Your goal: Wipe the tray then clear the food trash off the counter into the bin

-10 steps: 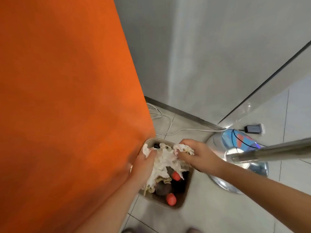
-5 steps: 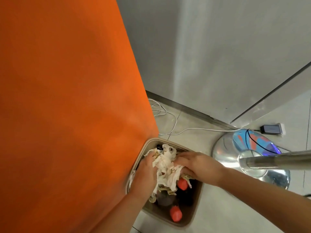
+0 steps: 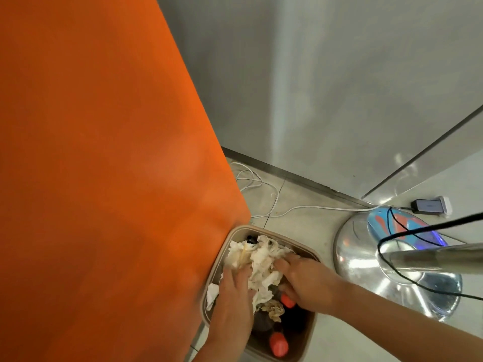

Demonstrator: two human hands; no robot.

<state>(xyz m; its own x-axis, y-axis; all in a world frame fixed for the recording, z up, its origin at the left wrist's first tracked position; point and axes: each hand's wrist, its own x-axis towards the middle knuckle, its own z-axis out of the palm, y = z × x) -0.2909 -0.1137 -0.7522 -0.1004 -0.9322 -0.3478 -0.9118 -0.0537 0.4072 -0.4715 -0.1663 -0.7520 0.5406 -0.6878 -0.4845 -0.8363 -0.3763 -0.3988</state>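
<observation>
A tan square bin stands on the floor beside the orange counter side. A crumpled wad of white tissue trash lies across the bin's mouth. My left hand presses on the wad from the left, and my right hand presses on it from the right, fingers bent into the paper. Below the wad inside the bin lie dark bottles with red caps and a crumpled brownish scrap. The tray is not in view.
A shiny metal stand base with its pole stands right of the bin, a black cable looping over it. White cable and a charger block lie on the tiled floor by the grey wall.
Both hands have sunk lower with the tissue wad, from above the bin's rim down into its mouth. The view has tilted, so the bin sits lower and nearer.
</observation>
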